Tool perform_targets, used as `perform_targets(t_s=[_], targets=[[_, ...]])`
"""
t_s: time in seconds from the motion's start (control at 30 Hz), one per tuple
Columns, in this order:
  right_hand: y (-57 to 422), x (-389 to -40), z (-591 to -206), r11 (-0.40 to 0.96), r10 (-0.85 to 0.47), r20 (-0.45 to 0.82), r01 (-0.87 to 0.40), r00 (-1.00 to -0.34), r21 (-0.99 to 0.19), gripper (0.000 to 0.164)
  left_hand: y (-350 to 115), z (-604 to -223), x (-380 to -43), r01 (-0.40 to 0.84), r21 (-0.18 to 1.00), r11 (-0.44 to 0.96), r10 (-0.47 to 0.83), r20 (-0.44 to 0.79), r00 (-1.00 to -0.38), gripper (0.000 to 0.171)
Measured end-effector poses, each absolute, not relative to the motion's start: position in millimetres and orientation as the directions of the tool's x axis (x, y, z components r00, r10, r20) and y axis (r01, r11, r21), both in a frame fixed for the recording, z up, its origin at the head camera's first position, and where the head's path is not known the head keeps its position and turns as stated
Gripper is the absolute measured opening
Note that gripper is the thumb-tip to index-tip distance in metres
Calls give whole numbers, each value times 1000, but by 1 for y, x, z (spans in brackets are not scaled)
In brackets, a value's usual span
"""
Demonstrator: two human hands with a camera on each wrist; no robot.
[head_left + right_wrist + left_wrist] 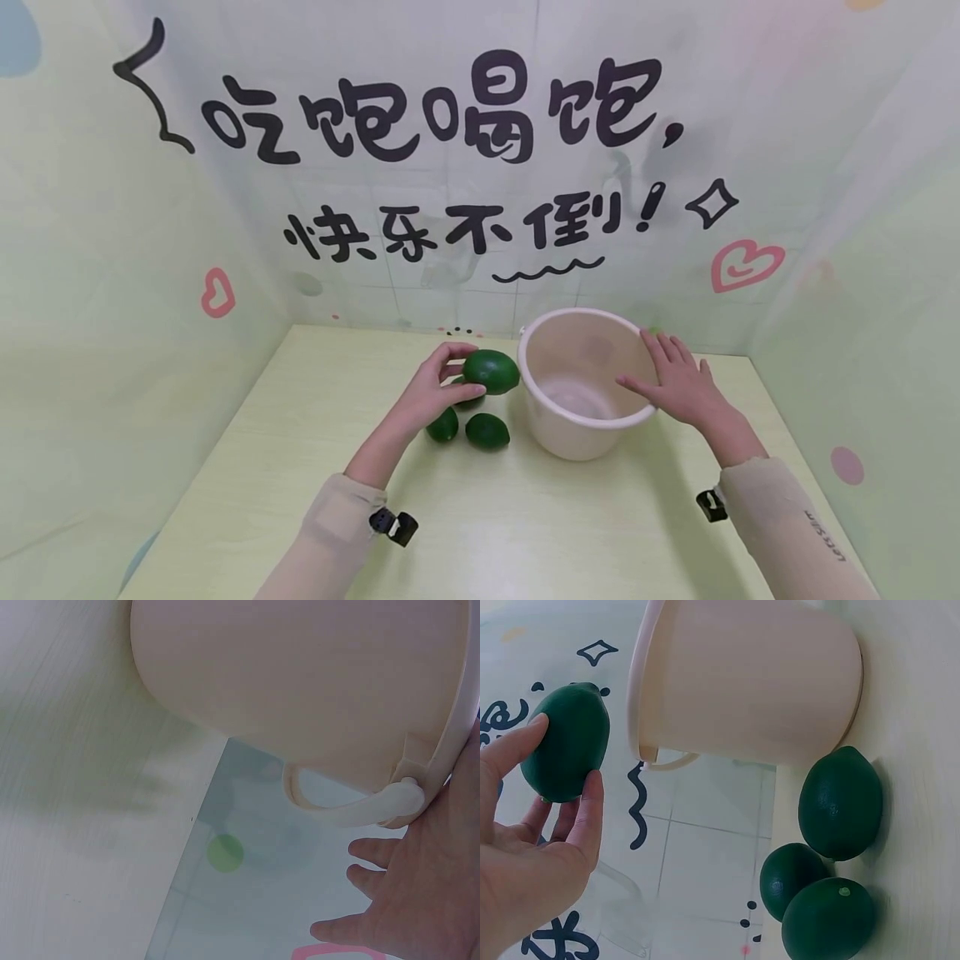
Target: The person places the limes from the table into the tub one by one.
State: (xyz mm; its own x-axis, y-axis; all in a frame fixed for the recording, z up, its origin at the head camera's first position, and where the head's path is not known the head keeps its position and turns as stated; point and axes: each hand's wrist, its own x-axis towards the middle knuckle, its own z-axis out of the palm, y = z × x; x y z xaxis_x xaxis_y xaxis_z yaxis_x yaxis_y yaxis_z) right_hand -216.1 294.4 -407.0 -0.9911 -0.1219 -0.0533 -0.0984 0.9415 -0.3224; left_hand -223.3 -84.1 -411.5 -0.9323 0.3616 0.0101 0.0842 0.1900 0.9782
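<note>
Sleeves (795, 533) nearest; we find left hand (433, 392) pinching a fruit (492, 372), seemingly for security; right hand (686, 387), spread, apparently steadying bucket (573, 441).

Near the centre of the frame, the fruits (491, 372) are showing glossy dark green; just right, the bucket (567, 440) is looking plain pinkish cream. Below, the worktop (510, 525) is showing pale yellow with faint grain. Above, the whitish, faintly gridded backdrop (450, 32) is carrying black lettering (481, 233) and pink hearts (717, 273). At lower left and right, the sleeves (322, 542) are showing beige.
</note>
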Motion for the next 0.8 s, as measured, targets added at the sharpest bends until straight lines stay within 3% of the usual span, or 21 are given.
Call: perform_targets(t_s=[0.8], targets=[[296, -218, -411, 939, -121, -52, -97, -991, -329, 99, -67, -407, -227, 106, 984, 140, 386, 44, -921, 61]])
